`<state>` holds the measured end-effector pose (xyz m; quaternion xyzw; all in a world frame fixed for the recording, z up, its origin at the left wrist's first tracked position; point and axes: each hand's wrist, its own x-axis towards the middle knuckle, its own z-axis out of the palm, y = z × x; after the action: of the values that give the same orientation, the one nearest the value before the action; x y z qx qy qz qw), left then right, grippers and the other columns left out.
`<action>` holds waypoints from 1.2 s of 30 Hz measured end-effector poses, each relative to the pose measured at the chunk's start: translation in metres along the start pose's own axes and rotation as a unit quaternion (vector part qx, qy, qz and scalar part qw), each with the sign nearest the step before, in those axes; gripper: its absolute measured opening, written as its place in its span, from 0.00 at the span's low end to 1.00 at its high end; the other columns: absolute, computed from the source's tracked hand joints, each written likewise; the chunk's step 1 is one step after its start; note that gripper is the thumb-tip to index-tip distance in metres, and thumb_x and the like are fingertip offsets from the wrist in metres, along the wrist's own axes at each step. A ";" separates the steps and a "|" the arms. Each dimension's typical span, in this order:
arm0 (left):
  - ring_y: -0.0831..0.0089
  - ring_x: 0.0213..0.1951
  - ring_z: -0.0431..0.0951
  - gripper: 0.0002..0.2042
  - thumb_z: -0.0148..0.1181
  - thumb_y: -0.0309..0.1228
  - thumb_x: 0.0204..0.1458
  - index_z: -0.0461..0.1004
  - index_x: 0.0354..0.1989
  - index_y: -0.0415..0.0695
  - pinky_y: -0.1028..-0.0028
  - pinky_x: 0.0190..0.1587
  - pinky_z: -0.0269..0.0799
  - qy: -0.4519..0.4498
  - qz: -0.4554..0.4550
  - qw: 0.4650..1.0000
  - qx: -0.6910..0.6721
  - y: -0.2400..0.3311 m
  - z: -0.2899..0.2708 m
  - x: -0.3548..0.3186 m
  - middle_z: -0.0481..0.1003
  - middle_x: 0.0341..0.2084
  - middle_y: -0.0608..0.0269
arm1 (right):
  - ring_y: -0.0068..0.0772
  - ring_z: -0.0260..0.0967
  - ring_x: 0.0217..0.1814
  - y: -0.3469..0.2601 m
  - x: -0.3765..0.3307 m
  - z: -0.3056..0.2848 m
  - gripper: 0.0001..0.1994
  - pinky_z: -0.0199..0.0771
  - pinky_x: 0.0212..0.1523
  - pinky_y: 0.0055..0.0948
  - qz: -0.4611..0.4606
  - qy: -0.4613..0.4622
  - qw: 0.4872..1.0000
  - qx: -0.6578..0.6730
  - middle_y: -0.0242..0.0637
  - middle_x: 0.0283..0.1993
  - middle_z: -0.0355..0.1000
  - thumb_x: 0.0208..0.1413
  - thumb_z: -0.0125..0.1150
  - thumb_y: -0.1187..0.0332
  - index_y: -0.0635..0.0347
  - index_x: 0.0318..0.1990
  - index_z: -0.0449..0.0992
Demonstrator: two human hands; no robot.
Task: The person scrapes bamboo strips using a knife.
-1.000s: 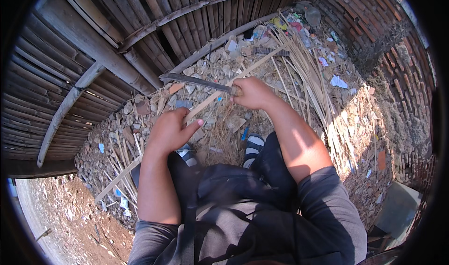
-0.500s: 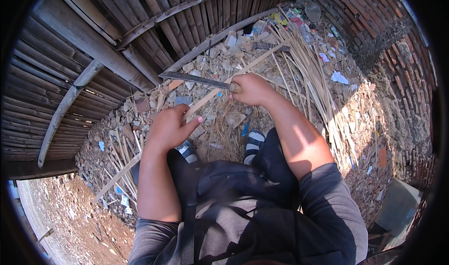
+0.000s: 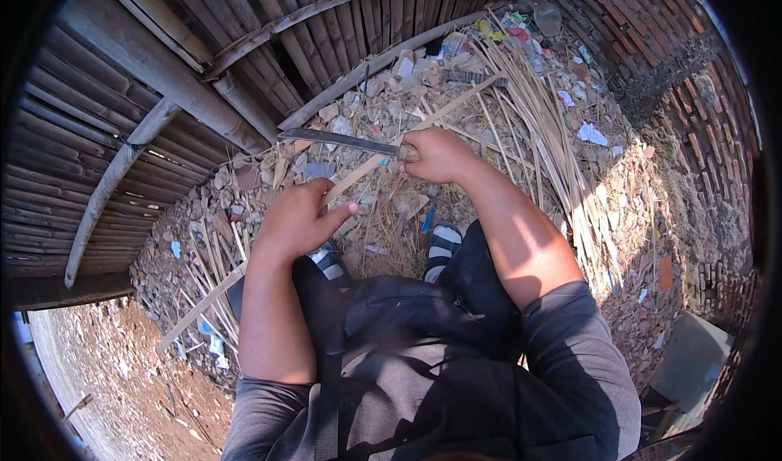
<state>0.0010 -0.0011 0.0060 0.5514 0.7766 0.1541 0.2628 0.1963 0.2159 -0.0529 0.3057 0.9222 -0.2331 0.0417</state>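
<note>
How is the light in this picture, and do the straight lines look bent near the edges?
Head view: hard sunlight, strong on the right hand gripping the long blade and on the left hand at the bamboo strip; dark shadow over the lap; the bamboo fence poles bow toward the black round rim; all fairly sharp.

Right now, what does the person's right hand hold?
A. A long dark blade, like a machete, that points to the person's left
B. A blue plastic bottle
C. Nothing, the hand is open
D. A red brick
A: the right hand is closed around the handle of the long dark blade, which lies across a bamboo strip.
</note>
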 end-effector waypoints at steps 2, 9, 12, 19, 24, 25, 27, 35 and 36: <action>0.44 0.37 0.84 0.28 0.69 0.55 0.54 0.81 0.48 0.39 0.53 0.42 0.77 0.000 -0.001 1.000 0.000 0.000 0.000 0.000 0.81 0.31 0.42 | 0.57 0.78 0.51 -0.001 0.000 0.001 0.21 0.76 0.52 0.51 -0.001 -0.002 1.000 0.002 0.50 0.42 0.80 0.52 0.73 0.55 0.56 0.49 0.81; 0.43 0.39 0.84 0.29 0.69 0.55 0.53 0.81 0.48 0.39 0.53 0.44 0.77 -0.009 -0.007 1.000 -0.004 0.002 0.000 -0.001 0.81 0.32 0.43 | 0.56 0.78 0.48 0.000 0.002 0.003 0.21 0.77 0.50 0.51 -0.006 -0.014 1.000 -0.002 0.50 0.40 0.80 0.51 0.73 0.55 0.57 0.48 0.81; 0.43 0.40 0.84 0.29 0.69 0.55 0.53 0.81 0.49 0.38 0.54 0.45 0.78 -0.015 -0.009 1.000 0.000 0.001 0.000 0.000 0.82 0.34 0.42 | 0.56 0.79 0.46 0.002 0.002 0.005 0.21 0.77 0.48 0.50 -0.018 -0.003 1.000 0.003 0.49 0.39 0.80 0.50 0.74 0.55 0.57 0.48 0.81; 0.43 0.43 0.84 0.30 0.70 0.54 0.53 0.81 0.51 0.38 0.54 0.47 0.77 -0.010 0.003 1.000 -0.012 -0.002 0.004 0.000 0.82 0.38 0.42 | 0.56 0.79 0.46 -0.002 0.001 0.002 0.20 0.77 0.48 0.50 -0.021 -0.023 1.000 -0.005 0.50 0.39 0.80 0.51 0.73 0.55 0.58 0.46 0.81; 0.44 0.43 0.84 0.30 0.70 0.54 0.53 0.81 0.52 0.39 0.54 0.48 0.78 -0.010 0.000 1.000 -0.016 0.000 0.004 0.001 0.82 0.39 0.42 | 0.56 0.79 0.46 -0.006 -0.001 0.001 0.20 0.77 0.48 0.50 -0.040 -0.011 0.999 -0.001 0.50 0.39 0.80 0.51 0.73 0.55 0.58 0.45 0.81; 0.44 0.43 0.84 0.30 0.70 0.54 0.53 0.81 0.51 0.39 0.54 0.48 0.78 -0.008 0.000 1.000 -0.013 0.001 0.004 0.001 0.82 0.38 0.42 | 0.56 0.79 0.46 -0.007 -0.001 0.000 0.20 0.77 0.48 0.50 -0.035 -0.022 0.999 -0.002 0.50 0.39 0.80 0.51 0.73 0.55 0.58 0.45 0.81; 0.44 0.43 0.84 0.30 0.70 0.55 0.53 0.81 0.51 0.39 0.54 0.48 0.78 -0.006 0.000 1.000 -0.010 0.001 0.004 0.001 0.82 0.38 0.42 | 0.56 0.79 0.46 -0.009 -0.001 -0.001 0.20 0.77 0.48 0.50 -0.029 -0.033 0.999 -0.003 0.50 0.39 0.80 0.51 0.73 0.55 0.58 0.45 0.81; 0.56 0.29 0.82 0.25 0.71 0.51 0.54 0.81 0.47 0.40 0.61 0.37 0.76 0.052 -0.035 0.997 -0.054 -0.017 -0.006 0.000 0.80 0.24 0.50 | 0.56 0.79 0.50 -0.009 -0.019 -0.027 0.20 0.78 0.52 0.52 0.023 0.065 0.998 0.007 0.49 0.44 0.81 0.52 0.72 0.55 0.56 0.48 0.81; 0.56 0.29 0.82 0.25 0.71 0.51 0.54 0.81 0.47 0.40 0.61 0.37 0.76 0.054 -0.036 0.996 -0.055 -0.016 -0.005 0.000 0.80 0.24 0.50 | 0.56 0.79 0.50 -0.010 -0.019 -0.030 0.20 0.78 0.52 0.52 0.021 0.066 0.998 0.005 0.49 0.44 0.81 0.52 0.72 0.55 0.56 0.48 0.81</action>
<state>-0.0145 -0.0062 0.0021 0.4991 0.7992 0.2167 0.2553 0.2083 0.2122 -0.0177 0.3399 0.9152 -0.2161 -0.0155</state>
